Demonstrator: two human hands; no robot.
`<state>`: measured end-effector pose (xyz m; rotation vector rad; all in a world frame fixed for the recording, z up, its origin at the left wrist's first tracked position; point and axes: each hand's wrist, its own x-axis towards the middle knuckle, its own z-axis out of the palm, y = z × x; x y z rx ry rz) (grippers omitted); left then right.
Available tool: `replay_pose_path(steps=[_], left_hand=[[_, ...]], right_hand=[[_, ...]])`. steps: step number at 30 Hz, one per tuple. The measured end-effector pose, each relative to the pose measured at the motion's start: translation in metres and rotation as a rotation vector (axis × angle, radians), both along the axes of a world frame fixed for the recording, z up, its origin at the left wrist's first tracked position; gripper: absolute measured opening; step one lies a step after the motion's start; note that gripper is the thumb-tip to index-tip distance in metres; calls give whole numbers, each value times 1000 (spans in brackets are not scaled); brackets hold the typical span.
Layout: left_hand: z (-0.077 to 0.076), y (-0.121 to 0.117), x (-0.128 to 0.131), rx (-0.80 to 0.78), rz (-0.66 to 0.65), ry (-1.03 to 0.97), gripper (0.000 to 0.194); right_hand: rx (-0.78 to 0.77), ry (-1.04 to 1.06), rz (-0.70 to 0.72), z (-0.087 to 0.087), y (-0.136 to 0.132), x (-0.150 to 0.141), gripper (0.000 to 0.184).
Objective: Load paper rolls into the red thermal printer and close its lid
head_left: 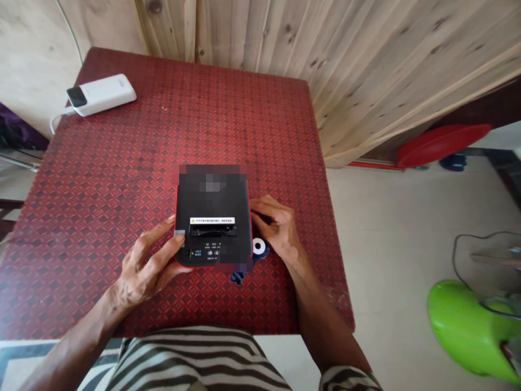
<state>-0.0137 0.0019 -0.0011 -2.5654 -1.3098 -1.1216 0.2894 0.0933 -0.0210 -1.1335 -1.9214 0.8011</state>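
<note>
A black box-shaped device point(214, 201) with red sides is on the patterned red table, between my hands. Its top has a narrow slot point(214, 231), a white warning label point(212, 221) and small printed markings near the front. My left hand point(142, 266) grips the front left corner, one finger on a grey tab point(179, 237) at the edge. Against the right side rest the bent fingers of my right hand point(280, 225), their tips partly hidden. Beside that hand a white ring-shaped piece point(259, 246) sits on something dark blue point(238, 278). Blurred blocks cover parts of the device.
A white power bank point(106, 95) with a dark end and a cable lies at the table's far left. Wooden boards point(252, 38) rise behind the red table point(142, 136). On the right are a bright green plastic object point(459, 326) and a red basin-like object point(442, 144).
</note>
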Motion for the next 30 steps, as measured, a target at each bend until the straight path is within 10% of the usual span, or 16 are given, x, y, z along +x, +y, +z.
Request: replay_pose_path(steps=[30], left_hand=[[5, 6, -2, -93, 12, -135, 60]], right_hand=[[-299, 64, -126, -4, 3, 3, 23]])
